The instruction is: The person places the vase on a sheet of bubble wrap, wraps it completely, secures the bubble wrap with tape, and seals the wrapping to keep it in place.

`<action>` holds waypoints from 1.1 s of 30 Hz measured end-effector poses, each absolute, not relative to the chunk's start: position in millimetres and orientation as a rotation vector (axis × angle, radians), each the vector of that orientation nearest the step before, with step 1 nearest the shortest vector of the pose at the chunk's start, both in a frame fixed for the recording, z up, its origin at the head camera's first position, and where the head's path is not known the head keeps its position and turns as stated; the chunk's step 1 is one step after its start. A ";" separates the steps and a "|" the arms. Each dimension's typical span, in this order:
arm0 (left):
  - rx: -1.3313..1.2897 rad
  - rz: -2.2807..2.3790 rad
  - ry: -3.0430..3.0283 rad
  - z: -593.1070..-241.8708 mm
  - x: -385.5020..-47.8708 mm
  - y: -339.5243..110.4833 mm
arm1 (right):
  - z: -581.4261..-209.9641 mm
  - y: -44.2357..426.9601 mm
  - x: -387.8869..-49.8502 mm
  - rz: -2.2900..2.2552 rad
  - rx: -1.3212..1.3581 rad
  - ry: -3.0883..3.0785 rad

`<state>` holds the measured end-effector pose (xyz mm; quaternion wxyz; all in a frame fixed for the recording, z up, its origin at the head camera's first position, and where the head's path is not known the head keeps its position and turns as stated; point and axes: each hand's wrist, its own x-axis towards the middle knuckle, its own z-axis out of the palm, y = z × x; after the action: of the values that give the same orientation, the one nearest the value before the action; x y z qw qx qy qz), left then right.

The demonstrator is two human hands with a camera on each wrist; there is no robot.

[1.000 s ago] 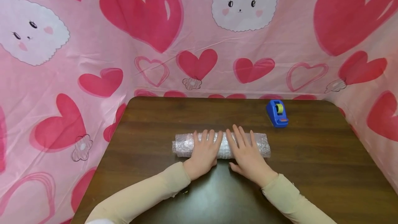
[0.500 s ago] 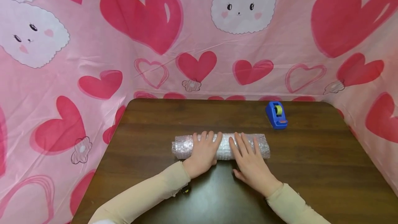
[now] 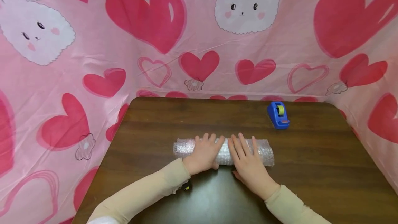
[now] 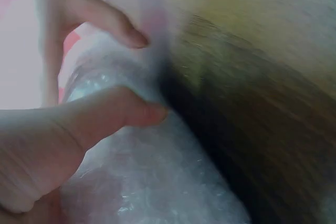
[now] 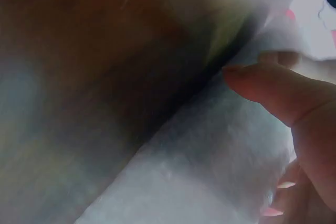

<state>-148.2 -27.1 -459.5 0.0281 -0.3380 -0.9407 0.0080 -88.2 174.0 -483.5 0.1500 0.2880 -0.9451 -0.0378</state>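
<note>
A roll of clear bubble wrap (image 3: 224, 155) lies crosswise on the dark wooden table (image 3: 149, 123). My left hand (image 3: 203, 155) rests over its left half, fingers spread across the top. To its right, my right hand (image 3: 250, 167) lies on the roll with fingers extended. In the left wrist view, my left thumb (image 4: 113, 113) lies along the near side of the bubble wrap (image 4: 157, 177). The right wrist view is blurred; there my right thumb (image 5: 273, 85) is against the wrap (image 5: 173, 182). What the roll contains cannot be seen.
A blue tape dispenser (image 3: 278, 116) with a yellowish roll stands at the back right of the table. Pink cloth (image 3: 217, 40) with hearts and rabbits hangs behind and at both sides. A small black and yellow item (image 3: 186, 186) shows beside the left sleeve.
The bubble wrap roll has shifted slightly toward me under both hands. My right hand has drawn back a little. The dispenser has stayed in place, while the head view has shifted slightly.
</note>
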 end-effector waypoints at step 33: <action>-0.930 0.212 -2.735 -458.8 -120.6 -29.3 | -465.7 174.2 -135.4 0.152 0.927 -2.837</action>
<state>-120.6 -29.3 -458.8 0.1221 -0.3186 -0.9372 0.0725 -135.4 174.2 -465.7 0.0767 0.3093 -0.9465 0.0506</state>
